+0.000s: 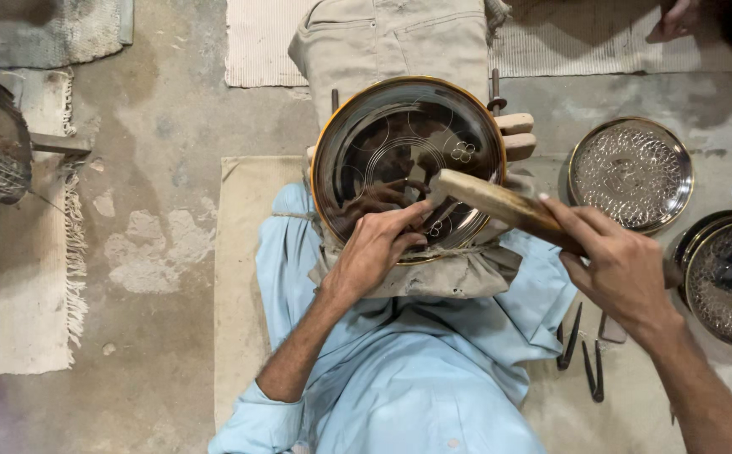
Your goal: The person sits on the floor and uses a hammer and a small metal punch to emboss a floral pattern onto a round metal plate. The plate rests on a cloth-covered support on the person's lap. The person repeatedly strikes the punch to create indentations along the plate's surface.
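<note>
A shiny round metal tray [357, 143] with a gold rim and engraved circles and flower marks rests on a cloth-padded support over my lap. My left hand [374, 248] pinches a small tool, mostly hidden by the fingers, against the tray's lower part. My right hand [618, 269] grips the wooden handle of a hammer [500, 202], whose head end sits just above the left hand's fingertips. Toes [517, 134] press the tray's right rim.
A hammered patterned plate [631, 172] lies to the right, with another patterned plate [723, 282] nearer the right edge under white cable. Dark metal tools [584, 353] lie on the mat by my right wrist. Woven rugs and bare concrete floor lie to the left.
</note>
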